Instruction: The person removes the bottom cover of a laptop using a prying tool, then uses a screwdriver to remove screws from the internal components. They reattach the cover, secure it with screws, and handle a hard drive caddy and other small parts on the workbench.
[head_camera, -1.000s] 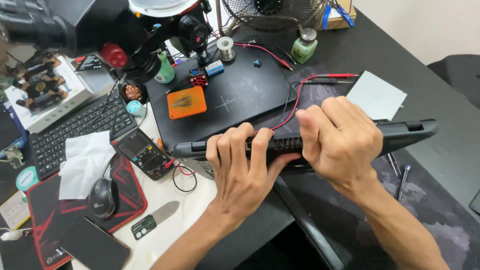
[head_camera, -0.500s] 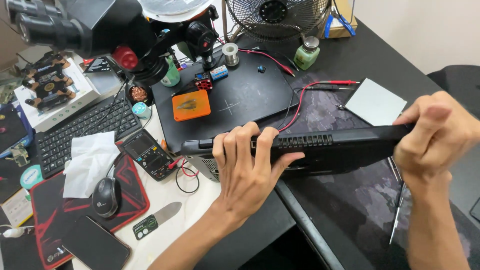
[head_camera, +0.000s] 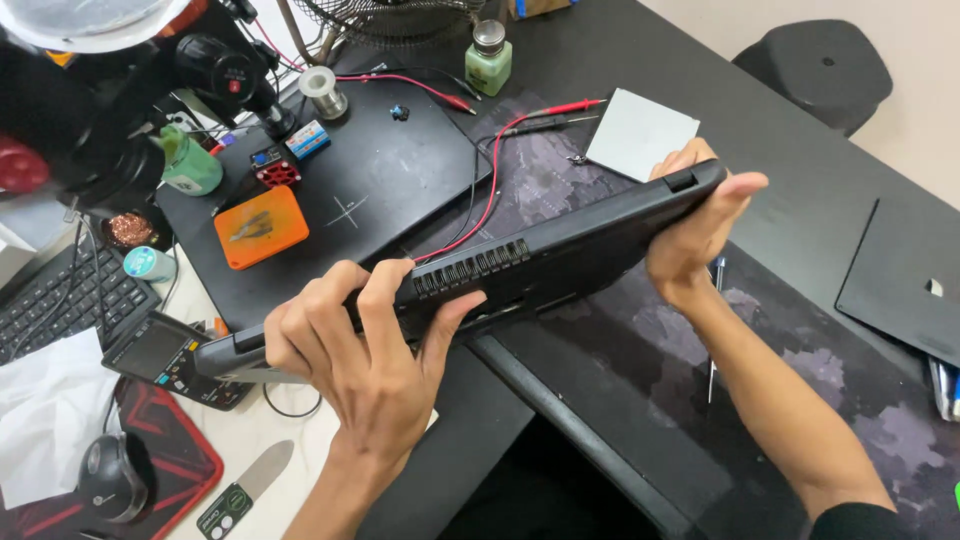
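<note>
Black laptop (head_camera: 560, 255) held edge-up above counter (head_camera: 800, 160), vent side facing camera. Left hand (head_camera: 365, 345) grip clamped over vent edge; right hand (head_camera: 700, 215) grip closed on far corner. Step, judged: turning chassis for inspection. Next likely needs steady two-hand support clear of red probe lead (head_camera: 490, 170) behind.

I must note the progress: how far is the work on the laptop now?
Done: the black laptop is closed and lifted on edge above the desk. In hand: the left hand grips its vented edge, the right hand its far end. Left: it is not yet set down; the red probes lie unused.
</note>
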